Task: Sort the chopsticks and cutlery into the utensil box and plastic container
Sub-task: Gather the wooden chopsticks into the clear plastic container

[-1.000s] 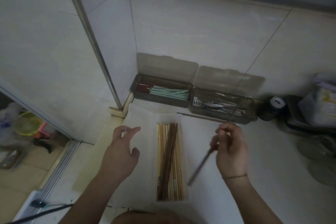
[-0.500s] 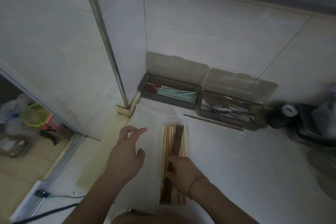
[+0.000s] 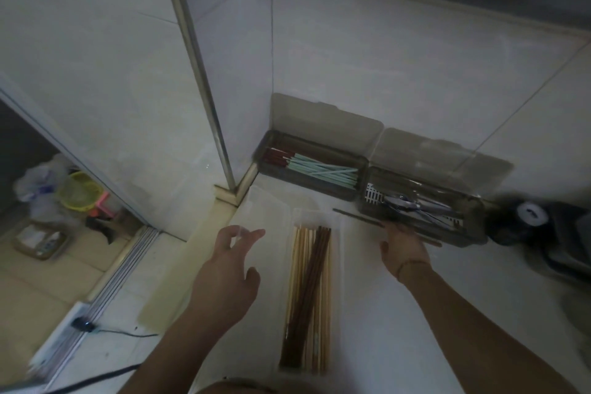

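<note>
So your right hand (image 3: 403, 249) reaches onto the loose chopstick (image 3: 358, 217) beside the box (image 3: 419, 205), grip hard to tell. Left hand (image 3: 227, 278) hovers spread beside the container (image 3: 335, 265) of chopsticks (image 3: 308, 297) on the counter (image 3: 415, 313).

My right hand (image 3: 403, 248) reaches onto a loose dark chopstick (image 3: 356, 216) beside the utensil box (image 3: 470, 221); my left hand (image 3: 228, 275) hovers, fingers spread, beside the plastic container (image 3: 336, 265).
</note>
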A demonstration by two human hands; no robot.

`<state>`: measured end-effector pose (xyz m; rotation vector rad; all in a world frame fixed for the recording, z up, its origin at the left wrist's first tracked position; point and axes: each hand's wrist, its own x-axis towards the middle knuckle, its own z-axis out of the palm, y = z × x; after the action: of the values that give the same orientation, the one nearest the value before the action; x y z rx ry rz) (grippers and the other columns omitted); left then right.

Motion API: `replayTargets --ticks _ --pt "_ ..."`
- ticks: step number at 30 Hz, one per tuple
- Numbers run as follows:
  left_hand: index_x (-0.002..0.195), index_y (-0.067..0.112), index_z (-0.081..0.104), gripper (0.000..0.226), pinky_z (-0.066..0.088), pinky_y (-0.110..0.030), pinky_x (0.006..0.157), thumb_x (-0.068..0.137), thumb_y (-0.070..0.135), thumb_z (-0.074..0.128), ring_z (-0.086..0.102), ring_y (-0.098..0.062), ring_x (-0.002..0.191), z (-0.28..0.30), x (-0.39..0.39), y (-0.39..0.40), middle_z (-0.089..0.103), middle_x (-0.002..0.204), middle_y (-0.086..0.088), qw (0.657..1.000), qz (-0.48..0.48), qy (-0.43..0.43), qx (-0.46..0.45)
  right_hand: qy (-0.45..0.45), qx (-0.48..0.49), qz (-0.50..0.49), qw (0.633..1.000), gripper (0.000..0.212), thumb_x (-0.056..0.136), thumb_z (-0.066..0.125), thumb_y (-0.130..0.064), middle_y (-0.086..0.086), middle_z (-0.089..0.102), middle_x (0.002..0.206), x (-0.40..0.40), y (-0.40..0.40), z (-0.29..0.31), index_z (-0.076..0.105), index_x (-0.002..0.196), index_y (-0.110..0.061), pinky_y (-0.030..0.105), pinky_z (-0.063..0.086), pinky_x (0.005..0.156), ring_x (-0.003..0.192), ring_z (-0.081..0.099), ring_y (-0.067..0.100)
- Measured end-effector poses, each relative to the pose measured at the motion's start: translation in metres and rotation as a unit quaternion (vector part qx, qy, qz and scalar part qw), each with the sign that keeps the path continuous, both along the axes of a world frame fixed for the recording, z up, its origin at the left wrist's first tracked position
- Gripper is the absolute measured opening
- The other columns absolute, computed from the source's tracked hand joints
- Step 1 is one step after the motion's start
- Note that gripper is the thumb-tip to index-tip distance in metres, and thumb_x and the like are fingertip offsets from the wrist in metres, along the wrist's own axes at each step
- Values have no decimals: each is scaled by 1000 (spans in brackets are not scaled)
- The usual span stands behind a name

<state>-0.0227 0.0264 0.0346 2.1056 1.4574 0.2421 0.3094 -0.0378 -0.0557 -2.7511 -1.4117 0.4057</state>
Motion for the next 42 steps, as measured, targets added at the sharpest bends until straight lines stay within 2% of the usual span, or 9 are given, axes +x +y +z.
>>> replayTargets --ticks 9,12,15,19,24,28,32,36,42 --pt "142 41 37 66 47 -12 61 87 19 65 58 -7 77 -4 -4 2 26 144 10 1000 -10 -17 7 2 -26 61 998 67 91 39 -3 8 46 132 -28 -62 -9 17 150 -25 36 46 90 115 51 29" --pt "142 40 37 66 41 -11 62 87 19 64 56 -9 76 -7 -7 4 26 144 9 1000 -11 -25 1 26 15 107 994 59 79 48 5 10 52 113 -42 -86 -9 48 135 -14 35 51 76 98 60 34" --pt "143 37 37 66 45 -18 72 86 19 65 55 -8 78 -9 -10 7 29 144 7 999 -9 -47 -7 22 186 109 976 30 79 45 -6 2 52 92 -64 -95 18 64 99 -14 23 48 62 71 60 18" --pt "147 35 32 71 47 -21 73 87 18 66 53 -7 70 -10 -12 8 40 135 8 995 -6 -102 -7 114 430 37 895 25 88 39 -19 -8 59 86 -119 -70 78 64 87 -17 11 42 73 79 54 1" --pt "151 42 10 94 47 -26 58 83 13 69 54 -13 46 -10 -15 13 52 111 22 986 9 -164 -11 46 264 109 957 26 85 38 -29 -17 62 80 -160 -39 57 64 85 -34 37 39 94 85 54 9" --pt "153 33 14 83 57 -34 58 88 16 64 58 -10 44 -12 -22 15 67 95 17 982 24 -179 -51 -22 70 159 985 38 85 25 -39 -14 65 81 -166 -36 33 62 90 -36 60 11 109 102 55 14" --pt "146 23 37 56 58 -33 59 94 20 58 64 -12 49 -10 -31 11 73 76 6 978 15 -179 -103 5 135 210 968 21 86 46 -33 -11 65 93 -156 -46 22 65 95 -31 51 19 113 106 57 15" --pt "137 23 48 44 56 -32 60 95 24 57 67 -14 54 -4 -32 6 73 91 6 965 47 -218 -138 117 314 41 941 25 86 54 -32 -4 53 125 -153 -67 17 65 106 -22 31 36 106 122 42 15" --pt "117 43 56 25 57 -39 83 93 48 52 68 -11 93 19 -4 3 68 112 10 923 81 -317 -200 306 287 -107 901 24 92 57 -25 -10 54 60 -185 -71 31 47 108 -40 15 44 59 57 54 6"
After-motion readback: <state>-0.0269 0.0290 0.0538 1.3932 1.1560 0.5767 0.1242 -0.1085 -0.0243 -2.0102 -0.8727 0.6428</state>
